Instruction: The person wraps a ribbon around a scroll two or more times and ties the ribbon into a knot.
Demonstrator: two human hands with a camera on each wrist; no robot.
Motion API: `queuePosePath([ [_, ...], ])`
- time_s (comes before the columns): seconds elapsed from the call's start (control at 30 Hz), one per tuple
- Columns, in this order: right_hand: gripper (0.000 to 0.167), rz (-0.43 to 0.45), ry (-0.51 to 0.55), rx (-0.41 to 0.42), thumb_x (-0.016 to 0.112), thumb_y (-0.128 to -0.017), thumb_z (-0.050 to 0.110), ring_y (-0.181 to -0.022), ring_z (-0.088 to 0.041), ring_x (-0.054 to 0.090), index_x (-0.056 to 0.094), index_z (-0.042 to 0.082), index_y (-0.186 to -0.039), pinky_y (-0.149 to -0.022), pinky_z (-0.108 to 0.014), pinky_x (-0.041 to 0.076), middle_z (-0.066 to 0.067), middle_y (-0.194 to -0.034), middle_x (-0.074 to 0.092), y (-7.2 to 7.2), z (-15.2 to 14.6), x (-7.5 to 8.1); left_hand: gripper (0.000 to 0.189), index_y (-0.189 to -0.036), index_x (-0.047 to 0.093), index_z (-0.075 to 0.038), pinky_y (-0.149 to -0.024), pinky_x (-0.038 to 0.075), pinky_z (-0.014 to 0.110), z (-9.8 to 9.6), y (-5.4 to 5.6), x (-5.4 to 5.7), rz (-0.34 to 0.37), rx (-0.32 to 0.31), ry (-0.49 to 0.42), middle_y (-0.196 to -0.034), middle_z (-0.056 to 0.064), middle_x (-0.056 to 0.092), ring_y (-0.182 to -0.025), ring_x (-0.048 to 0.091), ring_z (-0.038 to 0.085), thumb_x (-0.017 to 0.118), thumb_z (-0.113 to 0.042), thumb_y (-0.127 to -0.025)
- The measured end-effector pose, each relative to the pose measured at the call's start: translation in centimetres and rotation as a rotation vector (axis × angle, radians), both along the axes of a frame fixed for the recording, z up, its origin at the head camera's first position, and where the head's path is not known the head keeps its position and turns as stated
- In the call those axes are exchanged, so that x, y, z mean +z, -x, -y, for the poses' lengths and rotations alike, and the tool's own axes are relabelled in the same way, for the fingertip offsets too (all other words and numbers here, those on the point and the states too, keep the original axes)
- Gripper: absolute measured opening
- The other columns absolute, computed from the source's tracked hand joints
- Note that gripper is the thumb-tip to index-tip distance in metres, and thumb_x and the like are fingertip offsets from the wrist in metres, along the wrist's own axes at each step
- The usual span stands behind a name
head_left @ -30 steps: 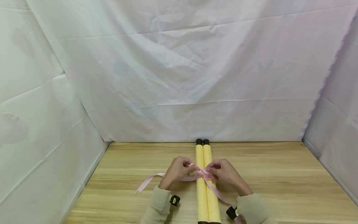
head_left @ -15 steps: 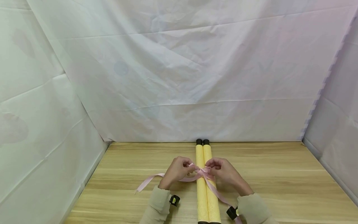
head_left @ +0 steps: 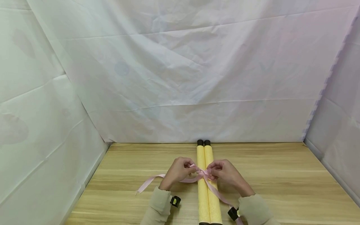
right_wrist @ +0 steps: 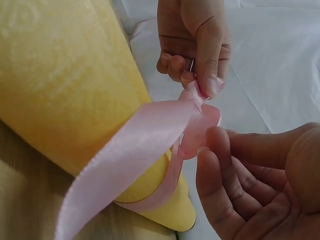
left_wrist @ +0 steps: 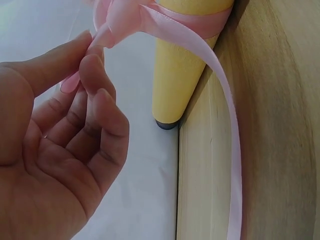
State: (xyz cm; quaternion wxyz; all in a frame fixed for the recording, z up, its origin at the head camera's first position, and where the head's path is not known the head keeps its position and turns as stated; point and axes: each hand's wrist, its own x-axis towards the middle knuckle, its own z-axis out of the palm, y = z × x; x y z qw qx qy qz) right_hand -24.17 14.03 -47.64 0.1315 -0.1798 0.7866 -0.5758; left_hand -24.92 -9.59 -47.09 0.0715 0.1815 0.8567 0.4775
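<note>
Two yellow scrolls (head_left: 203, 200) with black end knobs lie side by side, pointing away from me. A pink ribbon (head_left: 189, 180) goes round both and is knotted on top, with loops at the knot. My left hand (head_left: 179, 170) pinches a ribbon loop between thumb and forefinger, left of the knot (left_wrist: 125, 20). On the other side my right hand (head_left: 227, 174) pinches the right loop (right_wrist: 200, 132) with thumb and fingertips. One ribbon tail curves left behind my left wrist; the other runs over the right scroll toward my right sleeve. The scrolls' undersides are hidden.
The scrolls rest on a wood-grain table (head_left: 135, 162). White cloth (head_left: 174, 78) hangs behind its far edge and on both sides. Black wrist cameras (head_left: 175, 201) sit at both cuffs, the right one close to the ribbon tail.
My right fingers have shifted slightly at the right loop, and its shape has changed a little. My left hand and the scrolls stay where they were.
</note>
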Motion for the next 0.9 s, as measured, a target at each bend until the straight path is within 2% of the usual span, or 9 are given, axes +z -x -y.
queuePosePath([
  [0.2,0.008,-0.059,-0.088,-0.081,0.069,-0.090,0.002,-0.075,-0.017,0.067,0.072,0.000,-0.097,-0.065,-0.037,0.057,-0.007,-0.086,0.071,-0.2,0.1,0.0,0.007,-0.086,0.073,-0.013,-0.060,0.056,0.031,0.2,0.0,-0.1,-0.002,-0.010,-0.047,-0.080,0.015,0.071,-0.067,0.069,0.028,0.072,-0.015,-0.092],
  [0.3,0.009,-0.075,-0.139,-0.126,0.070,-0.088,-0.001,-0.076,-0.016,0.065,0.072,0.002,-0.096,-0.064,-0.033,0.056,-0.006,-0.085,0.070,-0.4,0.1,0.1,0.007,-0.087,0.073,-0.012,-0.061,0.057,0.033,0.2,0.0,-0.1,-0.017,-0.023,-0.063,-0.081,0.019,0.070,-0.068,0.068,0.031,0.071,-0.015,-0.093],
  [0.43,0.008,-0.064,-0.217,-0.171,0.072,-0.086,0.000,-0.076,-0.015,0.061,0.074,0.006,-0.091,-0.063,-0.028,0.052,-0.002,-0.081,0.069,-0.6,0.2,0.2,0.007,-0.087,0.072,-0.012,-0.062,0.057,0.034,0.3,-0.2,-0.2,-0.039,-0.036,-0.069,-0.081,0.019,0.069,-0.067,0.068,0.027,0.070,-0.015,-0.093],
  [0.57,0.005,-0.037,-0.262,-0.175,0.072,-0.088,0.005,-0.072,-0.015,0.058,0.075,0.008,-0.085,-0.059,-0.027,0.050,0.000,-0.078,0.068,-0.7,0.3,0.2,0.007,-0.087,0.072,-0.010,-0.061,0.057,0.034,0.6,-0.3,-0.3,-0.054,-0.032,-0.072,-0.081,0.021,0.068,-0.066,0.067,0.023,0.070,-0.013,-0.093],
  [0.7,0.009,-0.024,-0.261,-0.166,0.070,-0.090,0.005,-0.068,-0.017,0.059,0.072,0.008,-0.082,-0.055,-0.026,0.049,-0.003,-0.075,0.067,-0.7,0.2,0.5,0.007,-0.087,0.071,-0.010,-0.060,0.056,0.029,0.9,-0.3,-0.4,-0.072,-0.023,-0.063,-0.080,0.020,0.069,-0.063,0.065,0.015,0.070,-0.012,-0.093],
  [0.9,0.011,-0.045,-0.259,-0.143,0.065,-0.090,0.000,-0.063,-0.021,0.061,0.070,0.005,-0.082,-0.053,-0.027,0.049,-0.007,-0.073,0.065,-0.5,-0.3,1.0,0.008,-0.084,0.071,-0.011,-0.058,0.054,0.024,0.8,0.1,-0.1,-0.074,-0.006,-0.046,-0.078,0.015,0.070,-0.063,0.066,0.017,0.070,-0.012,-0.093],
])
